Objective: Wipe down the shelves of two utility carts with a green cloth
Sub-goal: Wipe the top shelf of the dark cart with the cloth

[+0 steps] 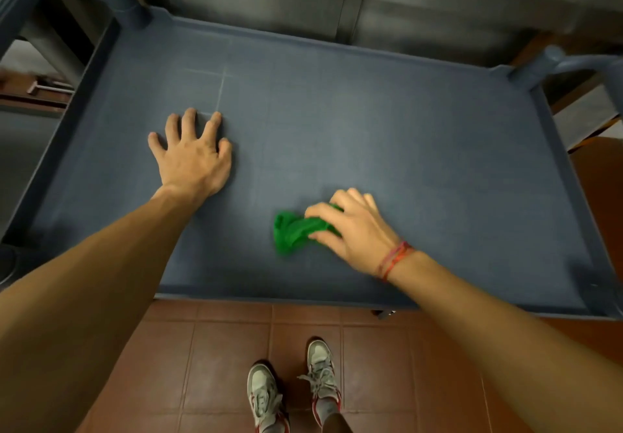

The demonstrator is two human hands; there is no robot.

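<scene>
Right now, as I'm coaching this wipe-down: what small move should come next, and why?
Probably sweep the green cloth away across the cart shelf: the right hand grips it bunched near the front rim, most of the shelf lies beyond, and the left hand rests flat, bracing.

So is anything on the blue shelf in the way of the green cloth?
Only the left hand, resting flat on the cart shelf left of the green cloth the right hand grips. Nothing else visible.
</scene>
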